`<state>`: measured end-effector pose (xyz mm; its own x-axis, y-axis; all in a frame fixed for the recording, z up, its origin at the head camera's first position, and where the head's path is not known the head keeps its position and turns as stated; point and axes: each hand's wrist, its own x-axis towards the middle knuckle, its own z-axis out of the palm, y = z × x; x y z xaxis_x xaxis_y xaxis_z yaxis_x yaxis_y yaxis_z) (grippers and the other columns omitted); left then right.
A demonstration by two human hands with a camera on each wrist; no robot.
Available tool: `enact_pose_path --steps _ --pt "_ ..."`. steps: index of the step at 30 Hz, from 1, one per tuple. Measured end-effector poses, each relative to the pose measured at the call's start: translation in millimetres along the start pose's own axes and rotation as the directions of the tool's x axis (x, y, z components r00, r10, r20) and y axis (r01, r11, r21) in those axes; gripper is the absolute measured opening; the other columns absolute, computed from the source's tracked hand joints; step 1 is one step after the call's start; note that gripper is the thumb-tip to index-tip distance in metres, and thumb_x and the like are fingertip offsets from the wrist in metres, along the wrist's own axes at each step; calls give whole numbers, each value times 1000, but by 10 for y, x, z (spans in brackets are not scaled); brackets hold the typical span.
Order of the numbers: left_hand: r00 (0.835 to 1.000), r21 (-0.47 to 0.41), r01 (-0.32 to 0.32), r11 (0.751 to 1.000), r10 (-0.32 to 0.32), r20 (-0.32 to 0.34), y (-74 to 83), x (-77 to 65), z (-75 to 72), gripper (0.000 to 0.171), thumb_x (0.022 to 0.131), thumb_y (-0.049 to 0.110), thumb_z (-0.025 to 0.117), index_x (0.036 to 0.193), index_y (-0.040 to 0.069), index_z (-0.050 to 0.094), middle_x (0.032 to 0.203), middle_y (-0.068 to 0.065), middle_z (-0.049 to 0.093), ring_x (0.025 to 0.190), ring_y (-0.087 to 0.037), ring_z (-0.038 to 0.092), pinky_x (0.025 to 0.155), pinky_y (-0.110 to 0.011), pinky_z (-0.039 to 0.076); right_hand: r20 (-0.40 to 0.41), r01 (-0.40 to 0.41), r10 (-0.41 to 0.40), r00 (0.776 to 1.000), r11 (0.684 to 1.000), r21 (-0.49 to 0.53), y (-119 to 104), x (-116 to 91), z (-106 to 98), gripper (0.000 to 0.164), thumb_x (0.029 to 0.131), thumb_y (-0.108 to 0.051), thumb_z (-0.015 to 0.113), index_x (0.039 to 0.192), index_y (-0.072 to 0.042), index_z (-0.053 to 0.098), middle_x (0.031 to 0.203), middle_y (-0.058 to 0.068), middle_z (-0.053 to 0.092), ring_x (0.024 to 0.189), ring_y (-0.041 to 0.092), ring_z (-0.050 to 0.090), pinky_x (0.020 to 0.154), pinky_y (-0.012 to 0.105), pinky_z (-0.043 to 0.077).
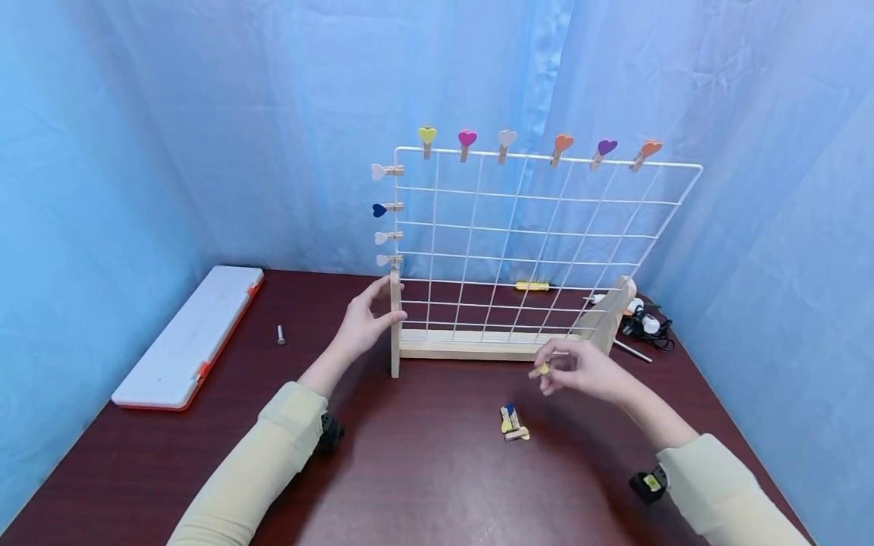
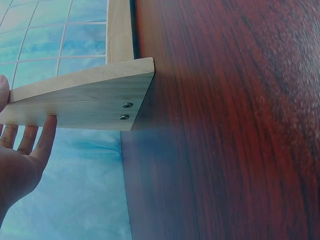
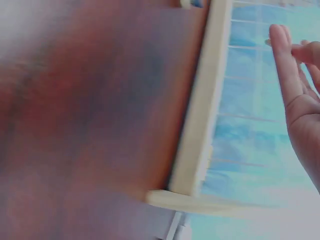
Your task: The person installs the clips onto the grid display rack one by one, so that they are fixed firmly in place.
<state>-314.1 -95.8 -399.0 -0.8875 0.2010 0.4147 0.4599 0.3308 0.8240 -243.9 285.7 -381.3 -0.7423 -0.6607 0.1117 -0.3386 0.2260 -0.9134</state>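
Observation:
A white wire grid (image 1: 522, 227) stands on a wooden base, with heart clothespins along its top and left edges. My left hand (image 1: 362, 322) grips the grid's left wooden side panel (image 1: 395, 341), thumb on one face and fingers on the other. In the left wrist view, the fingertips lie against the panel (image 2: 90, 95) near two screws. In front of the base's right part, my right hand (image 1: 580, 368) pinches a small clothespin with a yellow heart (image 1: 544, 369). That clothespin is mostly hidden by fingers in the right wrist view. Several loose clothespins (image 1: 514, 423) lie together on the table, left of this hand.
A white case with a red edge (image 1: 191, 334) lies at the left, a bolt (image 1: 281, 334) beside it. Behind the grid is a yellow-handled screwdriver (image 1: 532, 287). Black cables (image 1: 649, 330) and a metal rod (image 1: 633, 350) lie by the right side panel. Blue curtains surround the table.

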Motion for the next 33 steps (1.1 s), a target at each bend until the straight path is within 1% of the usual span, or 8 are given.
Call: enact_pose_path --steps 4,7,10,14,17,21,25,33 --pt "1000 11 -16 1000 16 -1 205 -49 -33 57 78 16 68 128 3 44 117 -13 56 112 -27 47 93 -51 34 -111 39 -43 993 998 -42 -345 -37 -151 16 84 5 55 99 7 51 97 25 53 76 29 64 64 41 52" --pt "1000 11 -22 1000 22 3 356 -88 -62 56 78 15 68 127 1 45 116 -15 56 111 -29 47 93 -50 34 -224 46 -105 969 966 -253 -750 -69 -260 14 82 2 59 97 2 59 93 19 59 72 25 65 63 33 53" --pt "1000 8 -17 1000 17 1 365 -91 -69 56 78 15 68 127 3 45 116 -14 56 112 -28 47 94 -50 34 -328 42 -205 922 896 -442 -1178 -98 -390 16 79 4 62 95 2 65 81 10 67 67 17 65 58 20 50" --pt "1000 15 -23 1000 23 -1 369 -95 -76 55 78 15 68 127 3 45 116 -13 57 112 -26 48 94 -47 35 -375 215 -369 850 894 -394 -1538 -110 -695 20 75 19 56 94 15 62 86 16 66 70 13 65 63 19 50" --pt "1000 20 -19 1000 19 -2 375 -94 -77 54 78 15 68 127 4 46 116 -13 57 111 -26 48 94 -47 35 -396 251 -465 792 839 -483 -1744 -95 -965 20 73 23 55 92 18 61 90 17 65 71 11 66 69 19 50" --pt "1000 29 -2 1000 2 1 323 -74 -61 56 78 16 68 128 6 45 117 -12 57 113 -24 47 94 -46 36 -501 -22 -495 710 696 -718 -1999 -67 -1264 17 75 5 66 91 3 69 84 -9 68 69 -5 61 69 6 45" --pt "1000 29 -1 1000 1 1 139 -26 -23 58 77 17 69 129 8 45 117 -11 57 114 -24 47 95 -46 34 -633 -246 -422 649 670 -700 -2189 -45 -1455 21 77 -17 69 95 -5 70 77 -32 56 68 -12 54 68 0 39" --pt "1000 29 -7 1000 7 -2 -6 -1 -6 59 75 28 70 128 19 46 117 -4 57 115 -18 46 97 -45 33 -635 -404 -374 676 532 -744 -2298 70 -1667 30 81 -30 62 99 -7 69 76 -40 45 67 -16 43 65 1 33"
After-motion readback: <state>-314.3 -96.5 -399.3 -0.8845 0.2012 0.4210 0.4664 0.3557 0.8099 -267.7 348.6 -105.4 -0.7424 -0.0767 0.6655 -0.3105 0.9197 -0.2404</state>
